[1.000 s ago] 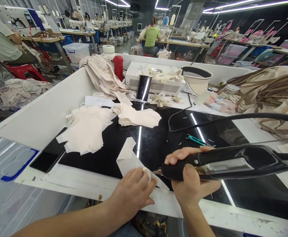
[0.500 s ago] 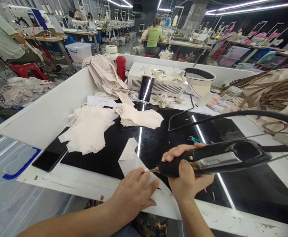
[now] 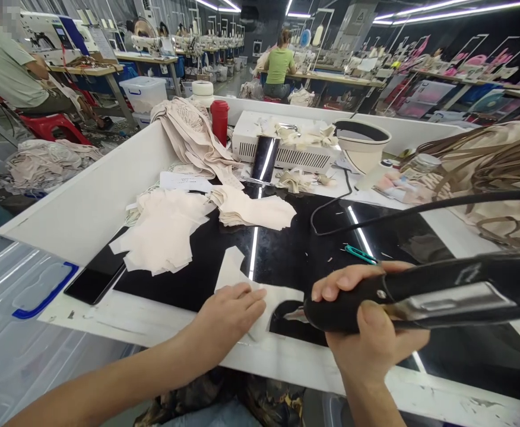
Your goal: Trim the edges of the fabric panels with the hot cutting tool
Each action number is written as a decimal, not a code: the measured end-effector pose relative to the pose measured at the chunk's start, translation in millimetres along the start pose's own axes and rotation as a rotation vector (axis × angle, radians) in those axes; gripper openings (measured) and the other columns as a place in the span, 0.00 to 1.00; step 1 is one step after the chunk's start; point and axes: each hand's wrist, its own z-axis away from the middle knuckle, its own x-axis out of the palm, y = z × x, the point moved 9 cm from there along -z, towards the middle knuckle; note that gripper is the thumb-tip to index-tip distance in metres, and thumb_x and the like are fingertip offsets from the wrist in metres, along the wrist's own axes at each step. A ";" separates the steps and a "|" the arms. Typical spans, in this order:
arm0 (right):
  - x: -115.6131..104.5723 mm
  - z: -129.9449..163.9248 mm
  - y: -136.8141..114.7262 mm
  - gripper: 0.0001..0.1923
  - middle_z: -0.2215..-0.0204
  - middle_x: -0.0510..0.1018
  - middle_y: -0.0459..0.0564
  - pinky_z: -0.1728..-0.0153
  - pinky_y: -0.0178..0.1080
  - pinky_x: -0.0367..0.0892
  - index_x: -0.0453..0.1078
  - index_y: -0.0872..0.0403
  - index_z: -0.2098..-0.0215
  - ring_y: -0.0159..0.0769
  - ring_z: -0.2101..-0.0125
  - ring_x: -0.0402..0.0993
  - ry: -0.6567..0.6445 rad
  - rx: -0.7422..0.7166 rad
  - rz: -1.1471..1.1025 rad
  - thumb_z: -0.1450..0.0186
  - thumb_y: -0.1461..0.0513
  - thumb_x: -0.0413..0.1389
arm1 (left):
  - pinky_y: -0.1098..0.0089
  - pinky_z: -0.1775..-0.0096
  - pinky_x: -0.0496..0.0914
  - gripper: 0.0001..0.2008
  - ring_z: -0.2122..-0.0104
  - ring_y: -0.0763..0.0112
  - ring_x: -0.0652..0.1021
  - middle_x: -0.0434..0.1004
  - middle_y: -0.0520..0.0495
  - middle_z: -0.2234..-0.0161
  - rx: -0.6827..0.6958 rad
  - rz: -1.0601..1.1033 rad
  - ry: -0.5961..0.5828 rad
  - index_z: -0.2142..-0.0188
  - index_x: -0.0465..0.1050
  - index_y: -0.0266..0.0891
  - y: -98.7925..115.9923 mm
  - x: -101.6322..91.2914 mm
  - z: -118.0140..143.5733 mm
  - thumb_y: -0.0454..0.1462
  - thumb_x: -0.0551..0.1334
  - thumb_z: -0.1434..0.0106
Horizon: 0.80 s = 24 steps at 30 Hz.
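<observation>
Left hand (image 3: 227, 314): spread flat, pressing pale fabric piece (image 3: 242, 284) on table (image 3: 287, 255).
Right hand (image 3: 367, 332): wrapped around black corded tool (image 3: 420, 293); tip apparently at fabric's edge.

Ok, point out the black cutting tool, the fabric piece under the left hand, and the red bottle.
black cutting tool (image 3: 420, 293), head view, handle body.
fabric piece (image 3: 231, 270), head view, upper flap.
red bottle (image 3: 219, 121), head view, body.

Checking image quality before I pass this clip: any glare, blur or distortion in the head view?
Head view: ceiling strip lights reflect as bright streaks on the glossy black table; wide-angle lens bends the white wall and stretches the black tool toward the right edge; left hand and cloth piece are sharp; the far workshop is small but lit evenly.
</observation>
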 end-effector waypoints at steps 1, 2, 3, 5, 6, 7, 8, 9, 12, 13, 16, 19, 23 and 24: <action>-1.3 1.6 -2.3 0.22 0.70 0.81 0.40 0.78 0.38 0.75 0.75 0.48 0.47 0.34 0.77 0.76 -0.002 0.004 -0.004 0.35 0.58 0.75 | 0.64 0.45 0.79 0.14 0.45 0.61 0.83 0.84 0.46 0.37 -0.030 -0.048 0.004 0.41 0.77 0.36 -4.1 0.7 0.1 0.26 0.57 0.19; -2.1 3.6 -4.0 0.22 0.70 0.81 0.41 0.78 0.38 0.75 0.75 0.48 0.47 0.34 0.76 0.76 -0.008 0.005 -0.008 0.35 0.58 0.76 | 0.63 0.47 0.80 0.15 0.46 0.61 0.83 0.84 0.46 0.36 -0.060 -0.089 0.009 0.40 0.76 0.37 -6.6 1.9 0.0 0.26 0.57 0.18; -2.5 5.6 -5.3 0.22 0.70 0.81 0.41 0.78 0.38 0.75 0.76 0.48 0.47 0.34 0.76 0.76 -0.015 0.004 -0.015 0.35 0.57 0.76 | 0.63 0.47 0.80 0.15 0.46 0.61 0.84 0.84 0.46 0.35 -0.083 -0.122 0.013 0.38 0.76 0.37 -7.2 3.4 -0.4 0.27 0.58 0.18; -2.8 9.2 -6.9 0.21 0.70 0.80 0.41 0.78 0.37 0.75 0.76 0.48 0.47 0.34 0.76 0.76 -0.025 -0.005 -0.027 0.34 0.57 0.76 | 0.63 0.46 0.79 0.15 0.46 0.60 0.84 0.84 0.45 0.36 -0.117 -0.171 0.019 0.37 0.76 0.37 -5.1 6.4 -1.9 0.28 0.59 0.18; -2.8 10.5 -7.1 0.21 0.69 0.81 0.41 0.78 0.37 0.75 0.76 0.48 0.46 0.34 0.76 0.76 -0.028 -0.010 -0.030 0.34 0.57 0.76 | 0.63 0.46 0.79 0.15 0.46 0.60 0.84 0.84 0.45 0.36 -0.131 -0.187 0.018 0.37 0.77 0.37 -3.4 7.7 -2.5 0.28 0.60 0.18; -2.9 11.6 -7.0 0.21 0.69 0.81 0.41 0.78 0.37 0.75 0.76 0.48 0.46 0.34 0.76 0.76 -0.029 -0.014 -0.029 0.33 0.57 0.76 | 0.62 0.46 0.79 0.14 0.46 0.60 0.83 0.84 0.45 0.36 -0.145 -0.196 0.014 0.37 0.77 0.38 -2.0 8.9 -3.0 0.29 0.61 0.18; -3.2 12.2 -6.8 0.22 0.69 0.80 0.41 0.78 0.37 0.75 0.76 0.48 0.46 0.34 0.76 0.75 -0.028 -0.019 -0.024 0.33 0.57 0.76 | 0.62 0.46 0.79 0.15 0.46 0.60 0.83 0.84 0.45 0.36 -0.157 -0.202 0.009 0.37 0.76 0.38 -0.8 9.6 -3.2 0.29 0.62 0.19; -3.7 12.7 -6.6 0.22 0.70 0.80 0.41 0.78 0.37 0.75 0.75 0.48 0.46 0.34 0.76 0.75 -0.025 -0.025 -0.016 0.33 0.57 0.76 | 0.62 0.47 0.79 0.15 0.46 0.61 0.83 0.84 0.46 0.36 -0.169 -0.205 0.008 0.37 0.76 0.38 -0.2 9.7 -3.0 0.30 0.64 0.19; -5.7 13.7 -5.7 0.21 0.69 0.80 0.40 0.78 0.37 0.75 0.75 0.48 0.46 0.34 0.76 0.75 -0.020 -0.044 0.014 0.33 0.57 0.75 | 0.62 0.49 0.79 0.16 0.47 0.61 0.82 0.83 0.47 0.36 -0.193 -0.205 0.021 0.37 0.76 0.39 0.2 7.6 -1.6 0.30 0.68 0.21; -6.4 14.2 -4.9 0.21 0.69 0.80 0.40 0.78 0.37 0.75 0.75 0.48 0.46 0.34 0.76 0.75 -0.020 -0.046 0.017 0.32 0.57 0.74 | 0.62 0.49 0.78 0.16 0.47 0.62 0.82 0.84 0.47 0.37 -0.200 -0.205 0.032 0.37 0.77 0.39 0.1 6.2 -1.1 0.30 0.69 0.22; -8.2 16.1 -1.6 0.20 0.69 0.80 0.41 0.76 0.38 0.76 0.75 0.48 0.45 0.35 0.75 0.76 -0.028 -0.038 0.015 0.32 0.58 0.74 | 0.62 0.50 0.78 0.16 0.48 0.61 0.81 0.84 0.47 0.38 -0.210 -0.203 0.070 0.38 0.77 0.39 1.3 1.6 -0.3 0.31 0.69 0.22; -10.5 18.2 1.0 0.21 0.68 0.80 0.41 0.76 0.39 0.76 0.75 0.47 0.45 0.35 0.75 0.76 -0.025 -0.027 0.024 0.32 0.57 0.74 | 0.61 0.51 0.76 0.13 0.50 0.61 0.82 0.85 0.46 0.41 -0.211 -0.205 0.122 0.39 0.77 0.38 4.6 -4.5 0.5 0.32 0.68 0.21; -10.0 19.4 1.9 0.21 0.68 0.80 0.41 0.75 0.39 0.78 0.75 0.47 0.45 0.34 0.74 0.77 -0.041 -0.024 0.030 0.31 0.57 0.74 | 0.61 0.56 0.75 0.10 0.54 0.61 0.82 0.86 0.45 0.45 -0.239 -0.244 0.163 0.41 0.78 0.37 5.5 -13.0 4.8 0.33 0.66 0.19; -9.4 19.4 1.8 0.20 0.68 0.80 0.41 0.75 0.39 0.78 0.75 0.47 0.45 0.34 0.74 0.77 -0.046 -0.026 0.028 0.31 0.58 0.74 | 0.61 0.58 0.75 0.10 0.56 0.60 0.82 0.87 0.45 0.48 -0.253 -0.257 0.166 0.41 0.79 0.36 4.7 -15.2 6.1 0.34 0.64 0.18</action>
